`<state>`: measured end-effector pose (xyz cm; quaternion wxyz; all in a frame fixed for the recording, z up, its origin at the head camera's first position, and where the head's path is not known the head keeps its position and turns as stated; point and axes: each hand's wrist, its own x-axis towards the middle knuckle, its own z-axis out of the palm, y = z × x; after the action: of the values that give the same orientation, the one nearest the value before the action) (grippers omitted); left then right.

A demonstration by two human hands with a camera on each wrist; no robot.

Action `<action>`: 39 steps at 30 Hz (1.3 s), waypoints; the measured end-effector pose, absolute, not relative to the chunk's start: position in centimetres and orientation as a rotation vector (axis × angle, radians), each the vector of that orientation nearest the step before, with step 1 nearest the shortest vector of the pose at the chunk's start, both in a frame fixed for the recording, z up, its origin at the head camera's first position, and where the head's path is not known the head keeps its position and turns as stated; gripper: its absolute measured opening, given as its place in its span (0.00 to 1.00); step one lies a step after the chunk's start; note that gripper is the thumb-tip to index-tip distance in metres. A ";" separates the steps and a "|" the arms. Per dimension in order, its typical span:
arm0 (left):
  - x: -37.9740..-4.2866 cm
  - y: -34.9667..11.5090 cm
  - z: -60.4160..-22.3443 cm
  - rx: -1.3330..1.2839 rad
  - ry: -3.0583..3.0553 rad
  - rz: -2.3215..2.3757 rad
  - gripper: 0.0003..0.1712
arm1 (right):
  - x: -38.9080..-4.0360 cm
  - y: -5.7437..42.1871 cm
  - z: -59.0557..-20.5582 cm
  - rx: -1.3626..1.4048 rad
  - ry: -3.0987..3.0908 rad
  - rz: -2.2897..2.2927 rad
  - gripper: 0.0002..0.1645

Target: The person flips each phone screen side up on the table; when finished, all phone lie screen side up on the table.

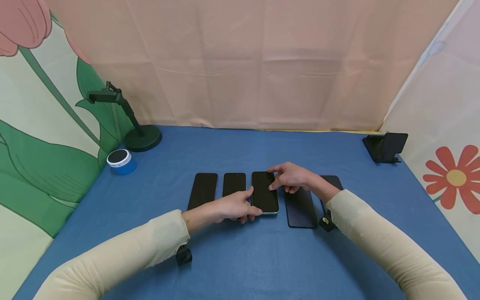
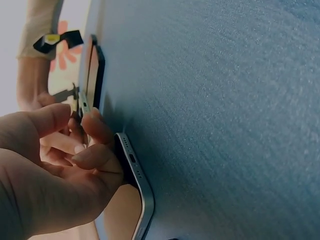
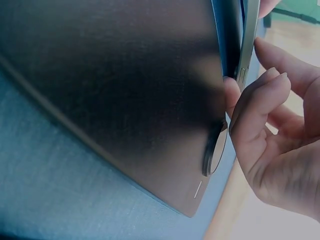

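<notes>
A phone with a black screen and a pale frame (image 1: 265,198) is between my two hands in the middle of the row. My left hand (image 1: 237,205) reaches over the neighbouring phone (image 1: 234,182) and grips its left side, thumb at the edge and index finger near the lower corner. My right hand (image 1: 291,176) pinches the upper right side between thumb and index finger. In the right wrist view fingers (image 3: 281,65) sit along the phone's pale edge (image 3: 248,47). Below my right hand lies a dark phone (image 1: 301,210), a round lens ring (image 3: 216,150) showing near its end.
Another black phone (image 1: 203,189) ends the row on the left, and one more (image 1: 332,181) is partly behind my right wrist. A dark stand (image 1: 142,138), a blue-and-white round container (image 1: 122,162) and a black phone holder (image 1: 390,146) stand farther back on the blue table (image 1: 232,266).
</notes>
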<state>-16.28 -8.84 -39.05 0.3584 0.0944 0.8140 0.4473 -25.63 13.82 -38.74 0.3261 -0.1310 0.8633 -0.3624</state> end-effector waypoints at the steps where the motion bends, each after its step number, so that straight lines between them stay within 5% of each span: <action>1: -16.3 -8.8 -39.0 0.243 2.098 1.150 0.52 | -25.6 13.8 -38.8 -0.337 2.265 -0.948 0.44; 10: -16.7 -8.8 -38.1 0.275 2.148 1.012 0.50 | -25.5 13.7 -38.9 -0.376 2.315 -0.889 0.43; 22: -16.2 -7.7 -38.2 0.599 2.699 0.107 0.49 | -26.0 13.9 -39.0 -0.484 2.385 -0.856 0.37; 39: -16.0 -7.8 -38.9 0.710 2.781 0.069 0.46 | -26.1 14.4 -38.9 -0.509 2.378 -0.864 0.36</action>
<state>-15.95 -7.82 -38.92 0.1348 0.2451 0.9598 0.0237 -26.05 14.35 -38.88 0.2768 -0.1896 0.8854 -0.3218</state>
